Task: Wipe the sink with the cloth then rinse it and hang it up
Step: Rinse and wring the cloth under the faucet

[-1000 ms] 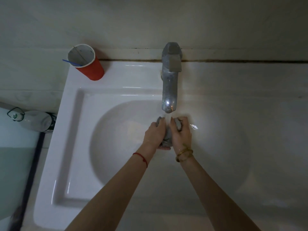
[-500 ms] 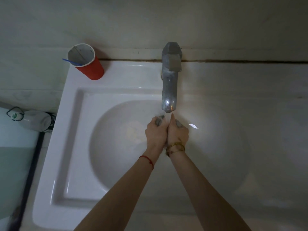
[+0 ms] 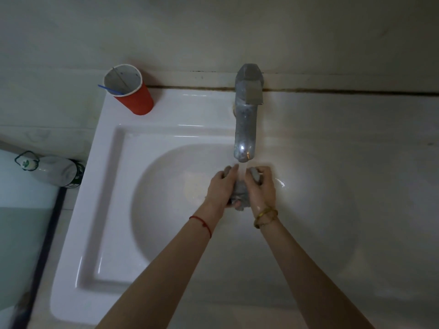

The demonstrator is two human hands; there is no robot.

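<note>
A bunched grey cloth (image 3: pixel 241 191) sits between both hands, just below the spout of the metal tap (image 3: pixel 247 115), and a stream of water falls onto it. My left hand (image 3: pixel 219 186) grips its left side and my right hand (image 3: pixel 261 188) grips its right side. Both are held over the round bowl of the white sink (image 3: pixel 114 186). Most of the cloth is hidden by my fingers.
A red paper cup (image 3: pixel 133 93) with a blue stick inside stands on the sink's back left corner. A white bottle (image 3: pixel 47 169) lies on a ledge left of the sink. A pale wall runs behind the tap.
My hands pressed tightly together around the cloth half a second ago; now they have parted a little, and more of the cloth shows between them under the water.
</note>
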